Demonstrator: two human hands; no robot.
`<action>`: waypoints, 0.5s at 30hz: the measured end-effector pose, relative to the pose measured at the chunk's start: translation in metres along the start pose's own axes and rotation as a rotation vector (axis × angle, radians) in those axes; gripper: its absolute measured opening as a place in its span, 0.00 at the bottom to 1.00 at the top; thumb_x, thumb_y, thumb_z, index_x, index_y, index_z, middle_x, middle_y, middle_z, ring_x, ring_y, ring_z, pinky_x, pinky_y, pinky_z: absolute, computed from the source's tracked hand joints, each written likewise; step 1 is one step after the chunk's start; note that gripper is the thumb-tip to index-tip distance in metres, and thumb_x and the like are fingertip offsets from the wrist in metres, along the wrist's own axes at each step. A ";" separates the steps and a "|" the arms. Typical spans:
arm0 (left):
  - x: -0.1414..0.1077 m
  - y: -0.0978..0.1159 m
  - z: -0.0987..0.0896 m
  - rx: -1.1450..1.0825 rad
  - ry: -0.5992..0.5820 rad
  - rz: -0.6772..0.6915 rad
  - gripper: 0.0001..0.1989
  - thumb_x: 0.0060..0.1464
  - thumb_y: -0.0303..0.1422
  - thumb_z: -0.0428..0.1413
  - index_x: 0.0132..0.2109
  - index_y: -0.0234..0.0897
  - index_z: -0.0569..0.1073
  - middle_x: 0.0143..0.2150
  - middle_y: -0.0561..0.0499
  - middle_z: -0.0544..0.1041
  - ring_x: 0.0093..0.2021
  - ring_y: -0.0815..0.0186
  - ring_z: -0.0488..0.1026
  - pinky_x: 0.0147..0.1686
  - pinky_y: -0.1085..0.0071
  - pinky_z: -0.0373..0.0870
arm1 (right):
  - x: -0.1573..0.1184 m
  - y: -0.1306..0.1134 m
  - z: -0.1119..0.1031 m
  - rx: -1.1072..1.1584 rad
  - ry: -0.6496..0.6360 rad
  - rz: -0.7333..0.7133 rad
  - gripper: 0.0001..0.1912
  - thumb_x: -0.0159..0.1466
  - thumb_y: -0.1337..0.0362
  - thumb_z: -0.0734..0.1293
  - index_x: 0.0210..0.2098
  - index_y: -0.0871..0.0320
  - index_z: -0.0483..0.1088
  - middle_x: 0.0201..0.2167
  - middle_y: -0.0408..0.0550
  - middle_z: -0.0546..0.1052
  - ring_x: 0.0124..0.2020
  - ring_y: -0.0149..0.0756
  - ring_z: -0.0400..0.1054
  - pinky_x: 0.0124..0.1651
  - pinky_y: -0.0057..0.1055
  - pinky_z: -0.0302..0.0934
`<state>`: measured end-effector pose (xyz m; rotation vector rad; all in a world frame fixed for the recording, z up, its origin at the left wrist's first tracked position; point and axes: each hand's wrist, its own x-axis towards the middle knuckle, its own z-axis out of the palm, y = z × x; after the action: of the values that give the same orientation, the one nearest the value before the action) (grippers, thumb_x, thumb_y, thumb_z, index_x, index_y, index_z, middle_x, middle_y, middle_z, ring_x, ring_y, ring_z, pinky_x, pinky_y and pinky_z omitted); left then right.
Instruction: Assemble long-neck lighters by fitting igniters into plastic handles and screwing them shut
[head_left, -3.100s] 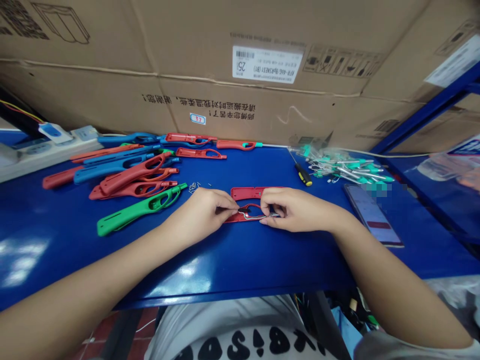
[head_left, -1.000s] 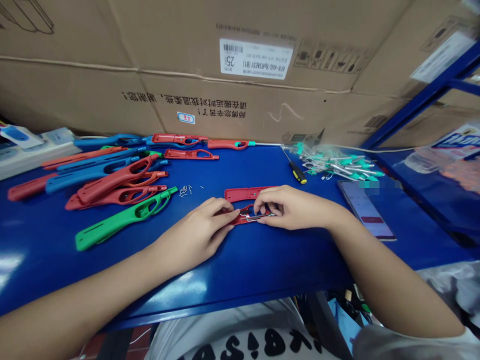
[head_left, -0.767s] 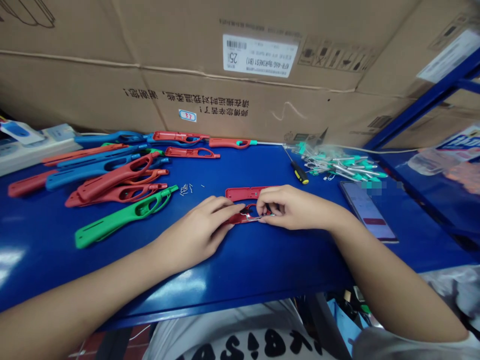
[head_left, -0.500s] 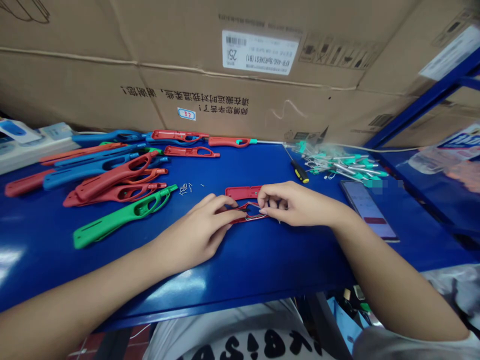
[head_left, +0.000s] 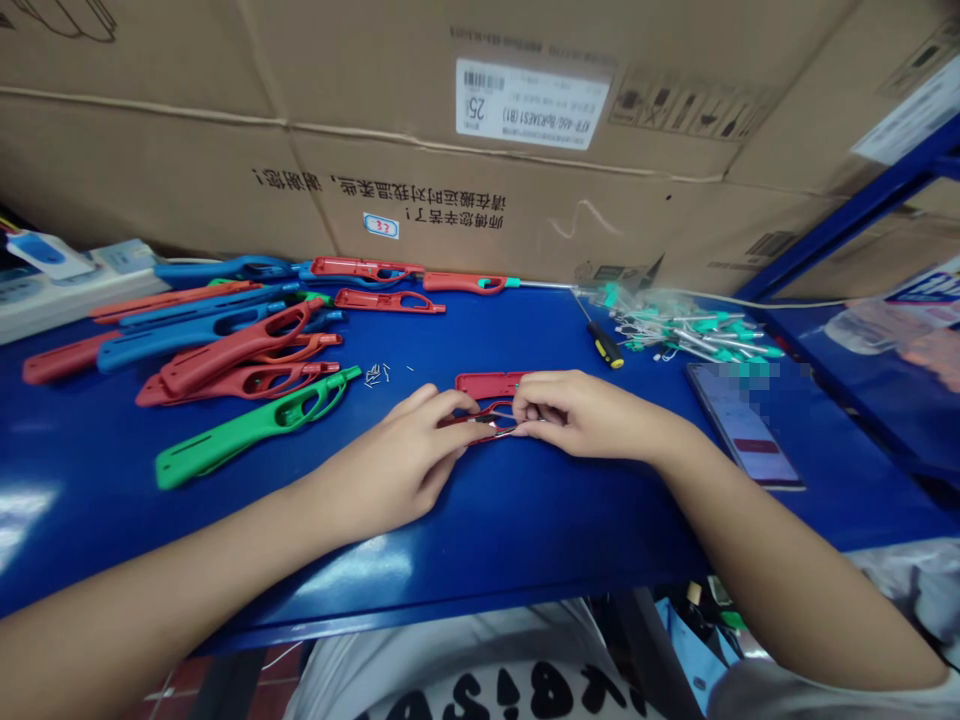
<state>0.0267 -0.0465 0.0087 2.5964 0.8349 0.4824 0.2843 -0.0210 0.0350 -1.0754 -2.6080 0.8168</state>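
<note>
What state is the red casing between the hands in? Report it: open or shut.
Open: a silvery metal part shows uncovered along the red casing, and a separate red half-shell lies beyond it.

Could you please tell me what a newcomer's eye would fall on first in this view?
Probably the pile of red, blue, orange and green casings at the left of the blue table. The eye might then go to the left hand and right hand, meeting at a red casing near the middle. At the back, a large cardboard box shows upside-down print.
</note>
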 end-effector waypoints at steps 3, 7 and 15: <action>0.000 0.000 -0.001 0.003 -0.003 0.006 0.21 0.65 0.24 0.48 0.61 0.42 0.72 0.54 0.42 0.71 0.51 0.57 0.66 0.52 0.58 0.68 | -0.001 -0.001 0.000 -0.037 -0.017 -0.031 0.01 0.67 0.67 0.67 0.38 0.58 0.70 0.34 0.45 0.74 0.32 0.32 0.64 0.35 0.28 0.54; -0.001 0.001 -0.002 0.013 -0.012 0.008 0.21 0.66 0.24 0.47 0.61 0.43 0.71 0.55 0.43 0.71 0.51 0.57 0.65 0.52 0.58 0.68 | -0.001 -0.002 0.001 -0.145 -0.022 -0.059 0.04 0.70 0.67 0.63 0.39 0.59 0.70 0.38 0.48 0.75 0.37 0.35 0.67 0.39 0.29 0.56; 0.000 0.000 -0.002 0.019 -0.015 0.008 0.21 0.66 0.24 0.47 0.62 0.42 0.71 0.55 0.43 0.71 0.50 0.57 0.64 0.51 0.59 0.68 | 0.000 0.001 0.003 -0.147 0.017 -0.046 0.04 0.70 0.67 0.63 0.37 0.58 0.69 0.37 0.47 0.75 0.36 0.35 0.66 0.38 0.29 0.55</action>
<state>0.0258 -0.0458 0.0108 2.6182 0.8290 0.4588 0.2834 -0.0217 0.0316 -1.0490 -2.7032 0.6115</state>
